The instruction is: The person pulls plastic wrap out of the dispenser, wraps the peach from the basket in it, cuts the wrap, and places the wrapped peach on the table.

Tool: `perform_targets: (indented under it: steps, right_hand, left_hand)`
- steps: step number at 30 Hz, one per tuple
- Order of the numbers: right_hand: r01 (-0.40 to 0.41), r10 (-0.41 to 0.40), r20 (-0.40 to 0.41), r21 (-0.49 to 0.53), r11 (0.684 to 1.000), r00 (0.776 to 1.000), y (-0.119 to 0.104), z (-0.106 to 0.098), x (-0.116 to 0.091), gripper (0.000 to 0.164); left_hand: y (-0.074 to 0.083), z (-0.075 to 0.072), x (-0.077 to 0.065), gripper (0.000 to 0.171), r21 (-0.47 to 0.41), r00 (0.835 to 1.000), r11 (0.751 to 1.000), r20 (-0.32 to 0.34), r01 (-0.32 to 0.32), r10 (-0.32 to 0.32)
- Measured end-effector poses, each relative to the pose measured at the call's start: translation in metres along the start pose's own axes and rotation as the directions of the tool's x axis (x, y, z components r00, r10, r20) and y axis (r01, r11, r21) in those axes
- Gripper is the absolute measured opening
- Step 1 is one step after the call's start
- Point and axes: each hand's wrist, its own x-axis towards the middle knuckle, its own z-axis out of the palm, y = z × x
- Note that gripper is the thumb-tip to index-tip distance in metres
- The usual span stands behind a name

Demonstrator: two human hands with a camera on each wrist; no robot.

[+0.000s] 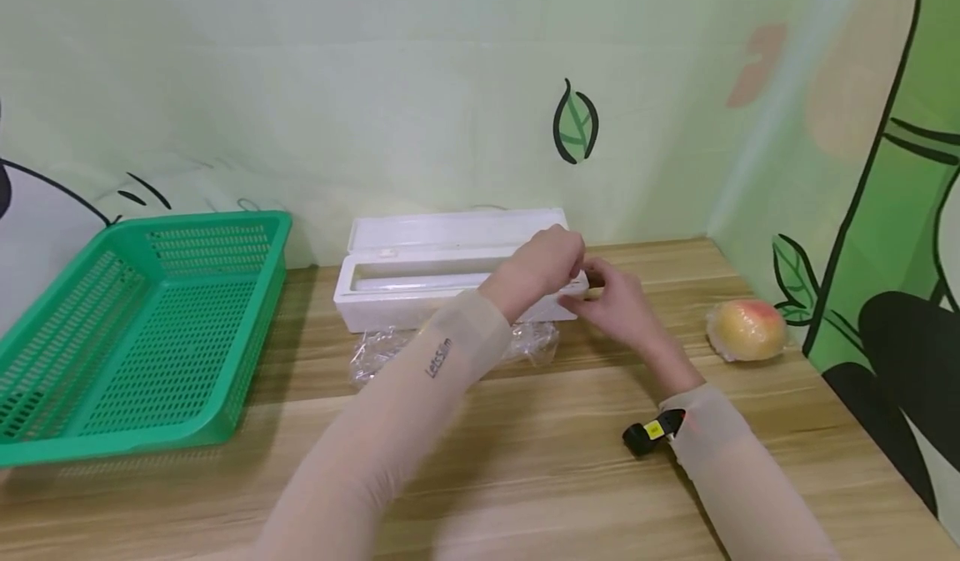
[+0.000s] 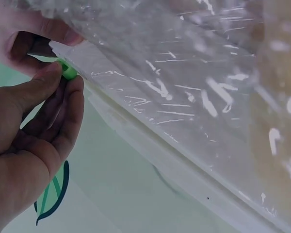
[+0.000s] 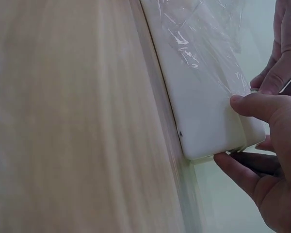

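A long white cling film dispenser (image 1: pixel 397 311) stands at the back of the table with its lid (image 1: pixel 450 229) raised. The film roll (image 1: pixel 412 283) lies inside, and clear film (image 1: pixel 375 353) hangs crumpled over the front. My left hand (image 1: pixel 536 261) reaches across to the dispenser's right end. Its thumb and fingers pinch a small green slider (image 2: pixel 69 71) at the dispenser's edge in the left wrist view. My right hand (image 3: pixel 276 150) grips the same end, thumb on the film-covered front and fingers at the end face.
A green plastic basket (image 1: pixel 202 423) stands on the left of the wooden table (image 1: pixel 540 478). To the right lies a yellow-red fruit (image 1: pixel 747 329) wrapped in clear film. A printed cloth backdrop (image 1: pixel 420 111) rises right behind the dispenser.
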Motion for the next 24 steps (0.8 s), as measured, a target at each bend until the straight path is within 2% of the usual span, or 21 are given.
perform_targets:
  steps: [13, 24]
  right_hand:
    - [0.013, -0.013, -0.006, -0.004, 1.000, 1.000, -0.001, 0.001, 0.002, 0.048]
    - [-0.008, 0.008, -0.011, -0.005, 1.000, 1.000, -0.001, 0.000, 0.002, 0.053]
  left_hand:
    - [-0.003, -0.005, -0.006, 0.014, 0.078, 1.000, 0.997, 0.024, 0.000, -0.001]
    - [-0.006, -0.009, -0.011, 0.009, 0.092, 0.998, 0.996, 0.052, 0.018, -0.023]
